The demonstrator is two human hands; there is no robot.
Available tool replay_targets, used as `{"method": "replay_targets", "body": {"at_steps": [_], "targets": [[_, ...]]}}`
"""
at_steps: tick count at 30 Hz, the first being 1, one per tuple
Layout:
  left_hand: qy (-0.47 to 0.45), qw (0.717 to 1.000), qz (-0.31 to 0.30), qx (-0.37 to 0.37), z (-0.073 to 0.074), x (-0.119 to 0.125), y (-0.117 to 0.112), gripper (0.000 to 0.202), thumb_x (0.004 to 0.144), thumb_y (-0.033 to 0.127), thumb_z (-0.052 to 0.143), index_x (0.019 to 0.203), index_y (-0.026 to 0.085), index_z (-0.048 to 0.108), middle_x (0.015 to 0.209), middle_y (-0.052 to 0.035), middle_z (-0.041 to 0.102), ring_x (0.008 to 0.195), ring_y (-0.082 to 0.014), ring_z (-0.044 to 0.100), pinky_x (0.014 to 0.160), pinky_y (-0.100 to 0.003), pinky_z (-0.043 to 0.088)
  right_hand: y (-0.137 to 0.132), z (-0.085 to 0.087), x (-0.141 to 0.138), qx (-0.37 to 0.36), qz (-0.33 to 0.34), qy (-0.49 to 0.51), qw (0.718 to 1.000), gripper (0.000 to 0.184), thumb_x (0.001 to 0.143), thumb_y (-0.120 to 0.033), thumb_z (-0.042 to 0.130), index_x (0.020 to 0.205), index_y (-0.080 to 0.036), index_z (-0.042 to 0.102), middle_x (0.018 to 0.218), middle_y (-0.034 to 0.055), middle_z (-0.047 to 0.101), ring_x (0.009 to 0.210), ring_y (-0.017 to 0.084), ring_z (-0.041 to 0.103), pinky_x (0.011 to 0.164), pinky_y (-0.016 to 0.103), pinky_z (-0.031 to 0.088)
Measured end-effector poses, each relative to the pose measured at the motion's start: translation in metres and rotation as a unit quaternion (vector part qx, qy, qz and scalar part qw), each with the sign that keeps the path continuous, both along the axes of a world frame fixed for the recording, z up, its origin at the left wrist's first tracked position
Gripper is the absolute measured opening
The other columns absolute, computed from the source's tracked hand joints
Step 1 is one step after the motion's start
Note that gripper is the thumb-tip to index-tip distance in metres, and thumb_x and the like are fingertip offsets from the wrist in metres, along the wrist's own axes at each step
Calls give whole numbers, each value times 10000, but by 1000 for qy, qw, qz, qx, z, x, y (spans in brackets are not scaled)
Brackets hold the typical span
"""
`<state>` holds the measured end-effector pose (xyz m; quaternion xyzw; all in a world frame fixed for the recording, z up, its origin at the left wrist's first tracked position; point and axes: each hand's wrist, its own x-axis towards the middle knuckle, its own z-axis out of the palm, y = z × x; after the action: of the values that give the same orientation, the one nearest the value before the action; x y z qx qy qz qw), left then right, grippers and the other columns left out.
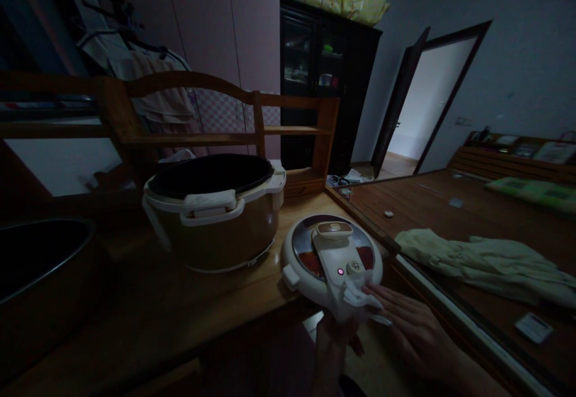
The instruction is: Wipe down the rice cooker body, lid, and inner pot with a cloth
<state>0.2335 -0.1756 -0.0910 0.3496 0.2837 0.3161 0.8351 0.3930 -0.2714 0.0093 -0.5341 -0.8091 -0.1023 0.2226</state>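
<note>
A round white pressure cooker lid (294,248) with a raised handle and a steam valve sits at the right end of the wooden desk, its near edge over the desk's side. My left hand (330,334) grips the lid's near end from below; part of its fingers is hidden. With fingers nearly straight, my right hand (411,325) presses a crumpled white tissue (362,298) on the lid beside the valve. Left of the lid stands the open electric pressure cooker body (234,235), white-rimmed with a dark inside.
A dark round pot (40,289) is at the desk's left end. A wooden shelf rack (193,139) runs along the desk's back. On the right lies a wooden bed platform (427,199) with a pale cloth (486,262) and a small white device (533,328).
</note>
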Motion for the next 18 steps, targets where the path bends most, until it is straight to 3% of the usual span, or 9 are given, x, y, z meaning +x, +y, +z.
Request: {"method": "replay_targets", "body": {"at_steps": [3, 7, 12, 18], "targets": [[-27, 997, 0, 69, -6, 2, 1, 525, 647, 559, 818, 932, 140, 680, 580, -16, 620, 389, -110, 501, 419, -241, 391, -8, -18, 9, 11, -29, 44, 999, 577, 889, -123, 473, 1456, -228, 457, 1488, 73, 456, 1365, 259, 435, 1091, 410, 463], [-26, 995, 14, 90, 2, -2, 0, 452, 703, 537, 780, 898, 140, 685, 614, -17, 615, 421, -110, 515, 437, -233, 407, -1, -30, 12, 21, -60, 87, 994, 465, 932, -150, 455, 1380, -233, 549, 1428, 66, 540, 1346, 245, 470, 1098, 407, 451], [-23, 995, 21, 97, 8, -4, -1, 468, 679, 565, 784, 771, 121, 673, 600, -21, 599, 418, -102, 510, 430, -220, 407, 24, -26, 17, 36, -118, 133, 983, 392, 982, -224, 423, 1336, -221, 590, 1391, 77, 578, 1333, 240, 493, 1119, 440, 416], [-13, 995, 27, 90, 14, -3, -1, 516, 629, 604, 792, 757, 116, 683, 636, -47, 631, 404, -96, 505, 418, -218, 388, 51, -12, 29, 5, -116, 180, 977, 385, 1005, -311, 400, 1317, -238, 613, 1396, 74, 571, 1355, 254, 465, 1121, 468, 402]]}}
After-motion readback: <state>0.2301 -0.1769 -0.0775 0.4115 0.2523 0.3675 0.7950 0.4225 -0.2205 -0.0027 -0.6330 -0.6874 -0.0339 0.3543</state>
